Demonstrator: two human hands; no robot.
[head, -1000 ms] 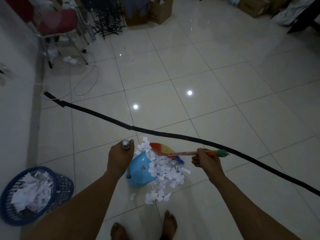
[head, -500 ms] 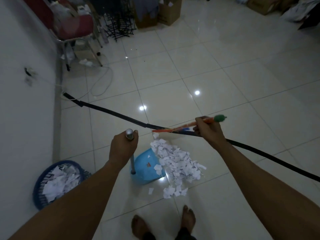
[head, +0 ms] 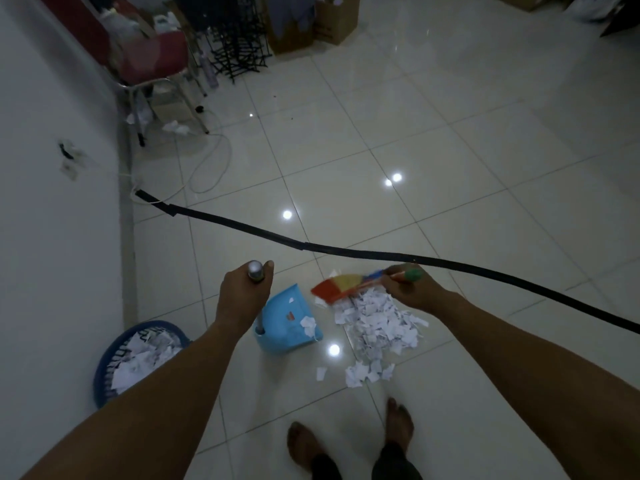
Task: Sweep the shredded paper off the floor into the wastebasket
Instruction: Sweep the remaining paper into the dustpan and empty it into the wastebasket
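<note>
Gripped: your left hand (head: 239,295) fists the silver-capped upright handle of the blue plastic dustpan (head: 290,321), steadying its mouth beside the white shredded-paper heap (head: 377,323), your right hand (head: 414,289) clasps the multicoloured hand brush (head: 341,285) at that heap's far edge; glossy tiled floor (head: 450,150), blue mesh wastebasket (head: 133,358) by the wall edge, part-filled.

The glossy tiled floor (head: 450,140) carries a heap of shredded paper (head: 375,323) beside a blue dustpan (head: 291,323). A blue wastebasket (head: 104,368) stands near the wall, and a black strip (head: 242,225) crosses the tiles.
</note>
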